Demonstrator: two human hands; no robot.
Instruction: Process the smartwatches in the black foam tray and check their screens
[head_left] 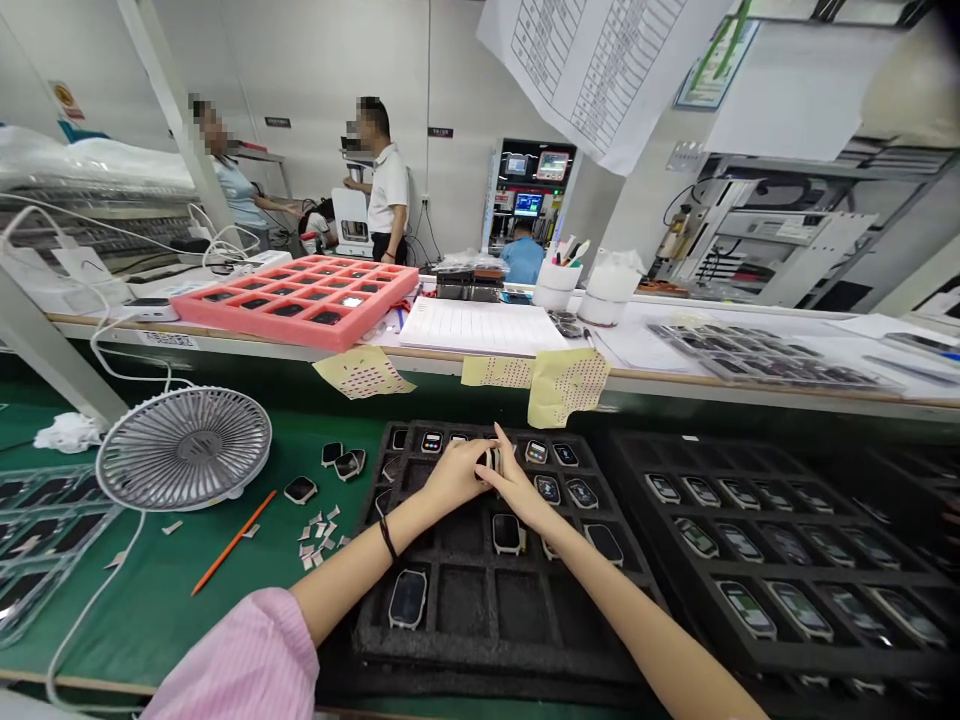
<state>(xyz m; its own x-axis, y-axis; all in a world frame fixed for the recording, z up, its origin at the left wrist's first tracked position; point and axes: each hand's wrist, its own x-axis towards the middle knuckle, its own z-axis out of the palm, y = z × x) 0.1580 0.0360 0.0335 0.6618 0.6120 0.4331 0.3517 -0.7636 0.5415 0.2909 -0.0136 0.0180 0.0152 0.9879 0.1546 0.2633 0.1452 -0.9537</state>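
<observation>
Above the far rows of a black foam tray, my two hands meet around one smartwatch. My left hand closes on its left side, and my right hand grips it from the right with one finger pointing up. Most of that watch is hidden by my fingers. Other watches lie in the tray's pockets, some with lit screens, such as the watch right of my hands. A dark-screened watch sits in the near left pocket.
A second black tray of watches stands at right. On the left are a grey fan, an orange stick, small scraps and loose watches. A shelf behind holds a pink foam tray and papers. People stand beyond.
</observation>
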